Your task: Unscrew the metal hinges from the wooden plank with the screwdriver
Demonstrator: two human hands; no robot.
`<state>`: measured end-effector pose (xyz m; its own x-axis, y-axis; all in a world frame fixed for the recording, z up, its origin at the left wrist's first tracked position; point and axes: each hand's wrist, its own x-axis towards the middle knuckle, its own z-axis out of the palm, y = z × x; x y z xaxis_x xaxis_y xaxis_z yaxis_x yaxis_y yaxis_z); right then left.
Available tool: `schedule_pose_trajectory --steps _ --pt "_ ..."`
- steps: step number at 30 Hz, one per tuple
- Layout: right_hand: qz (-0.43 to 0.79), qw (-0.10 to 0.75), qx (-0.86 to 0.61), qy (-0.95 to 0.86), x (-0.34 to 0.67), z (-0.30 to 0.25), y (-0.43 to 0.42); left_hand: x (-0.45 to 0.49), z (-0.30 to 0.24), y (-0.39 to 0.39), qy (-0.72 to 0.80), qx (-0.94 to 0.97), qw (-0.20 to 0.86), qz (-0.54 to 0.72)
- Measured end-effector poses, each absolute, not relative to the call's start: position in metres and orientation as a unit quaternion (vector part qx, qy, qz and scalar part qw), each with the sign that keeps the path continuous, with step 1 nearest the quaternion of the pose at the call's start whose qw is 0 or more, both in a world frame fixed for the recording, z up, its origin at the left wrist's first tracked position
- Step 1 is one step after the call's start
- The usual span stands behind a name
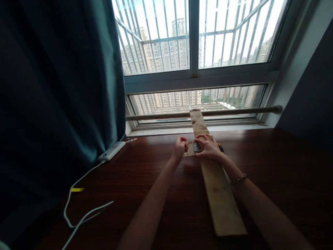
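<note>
A long, pale wooden board [221, 194] lies lengthwise on the dark table, its far end reaching toward the window. Across its middle rests my right hand [209, 147], thumb and fingers curled around a small silver metal hinge [196, 148] at the board's left edge. The hinge sits over a short light-coloured piece [189, 150] that sticks out to the left. Just left of that piece, my left hand [180, 147] is closed with its fingers pinched; what they hold is hidden. Beyond my right hand shows part of an orange and black object [220, 147].
A white power strip [112, 151] with a white cable [68, 205] lies at the left by the blue curtain [104, 86]. A yellow tag [77, 190] is near the cable. A horizontal rail [234, 111] crosses before the barred window at the table's far edge.
</note>
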<state>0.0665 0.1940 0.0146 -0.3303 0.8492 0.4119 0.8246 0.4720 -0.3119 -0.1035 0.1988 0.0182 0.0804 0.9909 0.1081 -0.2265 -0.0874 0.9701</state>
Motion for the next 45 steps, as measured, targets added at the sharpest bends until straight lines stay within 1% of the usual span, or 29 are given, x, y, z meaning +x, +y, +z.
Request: schedule_pose_trajectory --steps 4,7,11,16,18,24,28,35,39,45 --pt "0.026 0.268 -0.513 -0.815 0.066 0.015 0.194 -0.108 -0.001 0.190 0.424 0.605 0.452 0.500" --pt "0.021 0.274 -0.512 -0.814 0.066 0.014 0.195 -0.111 -0.007 0.191 0.415 0.669 0.419 0.453" --pt "0.014 0.279 -0.508 -0.815 0.066 0.013 0.196 -0.110 -0.006 0.193 0.423 0.651 0.437 0.454" --pt "0.013 0.280 -0.508 -0.815 0.066 0.012 0.196 -0.104 -0.003 0.190 0.439 0.563 0.535 0.452" --pt "0.010 0.279 -0.508 -0.815 0.066 0.012 0.196 -0.102 -0.001 0.186 0.451 0.533 0.554 0.453" --pt "0.000 0.280 -0.506 -0.816 0.067 0.009 0.198 -0.098 0.003 0.180 0.470 0.486 0.566 0.471" --pt "-0.003 0.284 -0.502 -0.817 0.067 0.008 0.198 -0.099 0.003 0.181 0.458 0.491 0.572 0.471" --pt "0.000 0.288 -0.499 -0.818 0.068 0.008 0.198 -0.097 0.006 0.180 0.468 0.517 0.530 0.482" --pt "-0.002 0.286 -0.497 -0.819 0.067 0.007 0.198 -0.096 0.007 0.178 0.480 0.476 0.559 0.481" --pt "0.001 0.283 -0.496 -0.821 0.067 0.008 0.198 -0.095 0.015 0.175 0.501 0.478 0.567 0.445"
